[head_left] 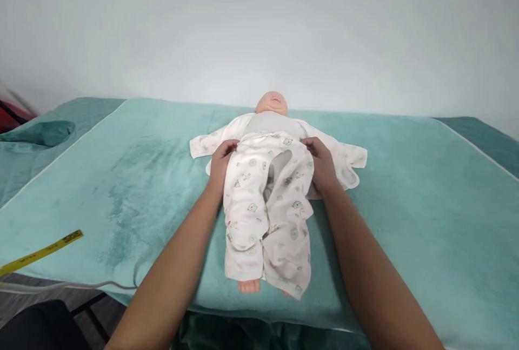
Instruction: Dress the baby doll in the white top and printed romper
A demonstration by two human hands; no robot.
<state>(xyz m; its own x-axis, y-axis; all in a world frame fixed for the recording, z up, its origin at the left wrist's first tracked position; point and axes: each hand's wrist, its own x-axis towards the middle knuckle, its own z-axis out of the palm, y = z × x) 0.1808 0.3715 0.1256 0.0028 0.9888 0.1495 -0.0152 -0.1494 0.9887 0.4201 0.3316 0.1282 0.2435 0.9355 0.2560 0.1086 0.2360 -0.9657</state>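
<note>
A baby doll (271, 103) lies on its back on a teal blanket (133, 177), head away from me. It wears a grey body, an open white printed jacket (348, 158) spread under it, and white printed trousers (267, 215) over its legs. One bare foot (248, 285) pokes out of the left trouser leg. My left hand (221, 162) grips the trousers' waistband on the doll's left side, fingers curled. My right hand (321, 162) pinches the waistband on the other side.
A yellow measuring tape (40, 253) lies near the blanket's left front edge, with a thin grey cable (81, 285) below it. A folded teal cloth (40, 133) sits at the far left. A plain white wall stands behind the table.
</note>
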